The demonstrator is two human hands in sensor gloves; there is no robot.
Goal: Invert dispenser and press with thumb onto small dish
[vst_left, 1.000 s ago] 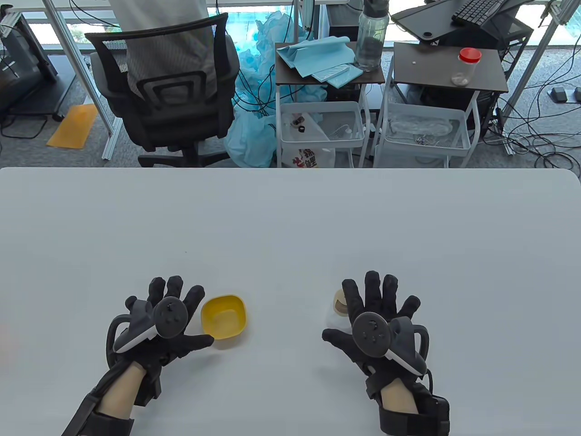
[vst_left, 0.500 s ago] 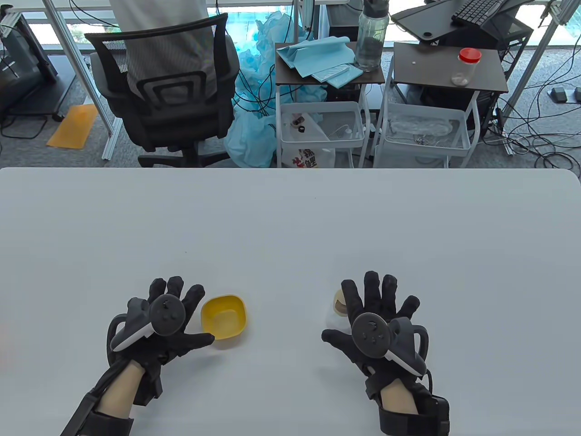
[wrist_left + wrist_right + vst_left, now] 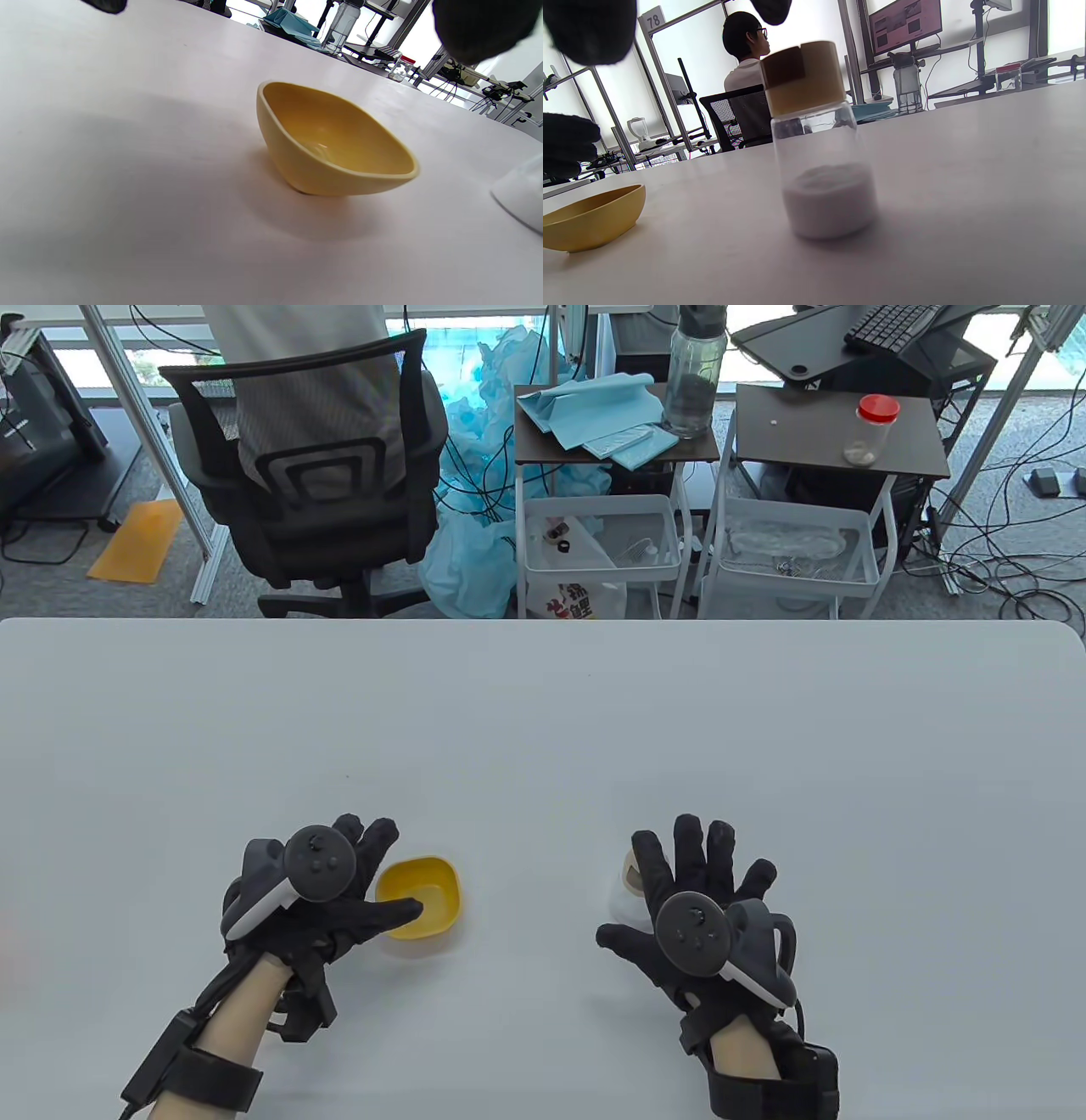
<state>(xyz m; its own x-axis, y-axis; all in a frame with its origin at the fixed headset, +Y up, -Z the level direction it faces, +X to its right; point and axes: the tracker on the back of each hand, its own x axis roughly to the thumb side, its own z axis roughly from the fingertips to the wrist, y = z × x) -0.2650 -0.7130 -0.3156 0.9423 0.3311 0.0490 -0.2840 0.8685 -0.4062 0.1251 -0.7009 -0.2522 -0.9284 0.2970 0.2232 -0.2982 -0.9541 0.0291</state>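
A small yellow dish (image 3: 433, 892) sits on the white table (image 3: 543, 712); it also shows in the left wrist view (image 3: 335, 144) and at the left edge of the right wrist view (image 3: 589, 220). A clear glass dispenser with a tan cap (image 3: 818, 140) stands upright, holding white powder; in the table view the dispenser (image 3: 626, 882) is half hidden under my right fingers. My left hand (image 3: 339, 891) is open, thumb lying over the dish's near rim. My right hand (image 3: 679, 882) is open, fingers spread, hovering over the dispenser without gripping it.
Beyond the table's far edge stand a black office chair (image 3: 314, 475), two small carts (image 3: 611, 458) with blue cloths, a water bottle (image 3: 694, 373) and a red-lidded jar (image 3: 874, 428).
My left hand has shifted up and right toward the dish; its thumb now lies over the dish's near rim. The right hand has edged slightly left over the dispenser.
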